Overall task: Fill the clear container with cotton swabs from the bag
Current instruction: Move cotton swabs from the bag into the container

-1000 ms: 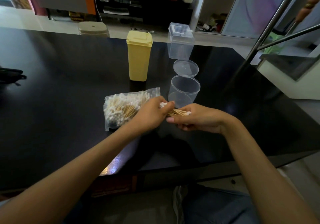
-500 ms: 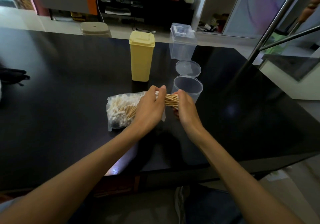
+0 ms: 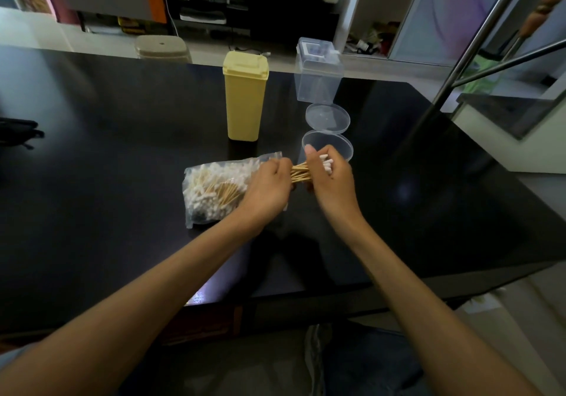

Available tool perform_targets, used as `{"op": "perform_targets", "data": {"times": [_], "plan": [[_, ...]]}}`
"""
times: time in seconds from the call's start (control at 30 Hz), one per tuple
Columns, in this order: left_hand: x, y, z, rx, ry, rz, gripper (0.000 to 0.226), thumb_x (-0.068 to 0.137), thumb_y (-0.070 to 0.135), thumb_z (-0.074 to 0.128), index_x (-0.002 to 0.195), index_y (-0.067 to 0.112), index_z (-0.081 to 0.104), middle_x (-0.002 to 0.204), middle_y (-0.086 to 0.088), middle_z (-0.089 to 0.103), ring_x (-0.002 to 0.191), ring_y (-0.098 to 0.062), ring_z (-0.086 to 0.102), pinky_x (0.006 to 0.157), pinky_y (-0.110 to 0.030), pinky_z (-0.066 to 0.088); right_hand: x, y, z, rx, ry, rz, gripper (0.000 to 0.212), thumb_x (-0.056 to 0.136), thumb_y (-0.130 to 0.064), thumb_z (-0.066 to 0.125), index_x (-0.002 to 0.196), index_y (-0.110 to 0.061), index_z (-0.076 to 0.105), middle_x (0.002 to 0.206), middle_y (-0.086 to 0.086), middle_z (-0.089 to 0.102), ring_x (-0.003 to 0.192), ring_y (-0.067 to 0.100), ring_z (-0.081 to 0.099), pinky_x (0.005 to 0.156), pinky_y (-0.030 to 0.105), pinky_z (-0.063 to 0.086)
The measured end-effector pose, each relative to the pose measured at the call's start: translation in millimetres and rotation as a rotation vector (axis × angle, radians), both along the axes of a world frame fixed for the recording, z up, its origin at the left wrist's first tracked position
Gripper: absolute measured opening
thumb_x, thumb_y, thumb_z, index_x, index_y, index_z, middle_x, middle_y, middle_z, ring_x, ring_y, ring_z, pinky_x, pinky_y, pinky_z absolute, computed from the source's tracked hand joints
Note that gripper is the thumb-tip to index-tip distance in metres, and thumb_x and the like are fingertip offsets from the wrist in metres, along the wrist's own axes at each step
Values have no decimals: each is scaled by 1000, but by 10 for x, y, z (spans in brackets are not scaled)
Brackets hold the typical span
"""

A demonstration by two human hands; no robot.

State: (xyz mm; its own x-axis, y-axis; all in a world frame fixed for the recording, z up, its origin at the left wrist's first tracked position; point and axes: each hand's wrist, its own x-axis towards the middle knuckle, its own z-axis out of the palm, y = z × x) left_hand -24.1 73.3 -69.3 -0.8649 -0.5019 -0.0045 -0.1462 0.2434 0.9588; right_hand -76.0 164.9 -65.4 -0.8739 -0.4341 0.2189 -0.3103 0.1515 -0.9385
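Both hands grip one bundle of cotton swabs (image 3: 301, 172): left hand (image 3: 269, 186) over the bag (image 3: 214, 189) on the counter (image 3: 107, 150), right hand (image 3: 332, 178) just before the open clear container (image 3: 340, 147). Next, likely tip the bundle upright into it.

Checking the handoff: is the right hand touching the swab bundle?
Touching. The head view shows the right hand curled round the swab bundle.

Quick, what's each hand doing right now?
Left hand: grips one end of the cotton swabs.
Right hand: grips the other end of the same bundle.
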Motion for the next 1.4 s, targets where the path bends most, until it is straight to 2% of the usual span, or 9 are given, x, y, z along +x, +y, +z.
{"op": "perform_targets", "data": {"times": [0.17,0.3,0.43,0.53,0.73,0.9,1.0,1.2,1.4], "plan": [[-19,24,-19,5,-4,-42,32,101,23,30,82,8,51,77,-11,49,65,-18,44,59,-30,34,-56,42,23,18,-274,16,15,94,-22,52,81,-15,51,68,-1,54,57,5,50,47,12,41],[7,49,7,118,-38,-106,38,102,31,29,79,13,53,68,-2,54,52,-5,48,44,-17,36,-112,100,38,95,-155,-33,14,91,-19,56,78,-16,52,72,0,57,64,7,54,58,19,45],[-18,-26,114,112,-53,-143,40,102,37,26,108,9,54,96,-7,61,75,-8,58,45,-15,48,-245,219,153,82,-109,-85,20,91,-16,57,72,-16,51,67,0,56,58,6,52,49,13,43],[-102,-100,277,183,27,-61,21,102,14,32,115,8,47,113,-10,57,86,-11,59,53,-19,54,-384,377,253,19,-127,-199,22,91,-15,55,70,-16,50,64,1,51,53,6,46,44,13,37],[-472,-44,345,-138,-191,-150,96,78,-5,66,149,4,2,156,-14,12,141,-28,24,109,-38,35,-529,654,303,-57,-175,-334,15,94,-19,51,79,-14,52,65,3,51,51,6,44,41,11,34],[-719,20,120,-66,-263,-176,128,68,13,83,145,1,-19,157,-14,12,143,-28,18,114,-40,26,-577,730,287,-78,-183,-355,19,94,-20,51,76,-15,51,62,1,49,48,5,42,41,12,33],[-812,11,35,-87,-220,-164,126,67,16,84,148,4,-11,154,-11,25,140,-28,27,112,-39,29,-597,764,281,-62,-187,-346,18,95,-22,51,78,-16,52,62,-1,50,49,3,43,42,11,34],[-700,97,-26,-356,-51,-157,91,57,33,88,133,14,42,131,-5,49,120,-21,49,99,-38,44,-622,819,281,-55,-160,-342,15,95,-24,51,85,-15,55,66,-1,53,53,3,46,47,13,37],[-339,179,40,-630,123,-215,87,61,32,84,134,19,38,130,-2,52,115,-20,51,90,-36,46,-585,881,273,10,35,-356,20,93,-21,55,74,-16,51,66,-1,54,50,-2,51,46,8,38]]}}
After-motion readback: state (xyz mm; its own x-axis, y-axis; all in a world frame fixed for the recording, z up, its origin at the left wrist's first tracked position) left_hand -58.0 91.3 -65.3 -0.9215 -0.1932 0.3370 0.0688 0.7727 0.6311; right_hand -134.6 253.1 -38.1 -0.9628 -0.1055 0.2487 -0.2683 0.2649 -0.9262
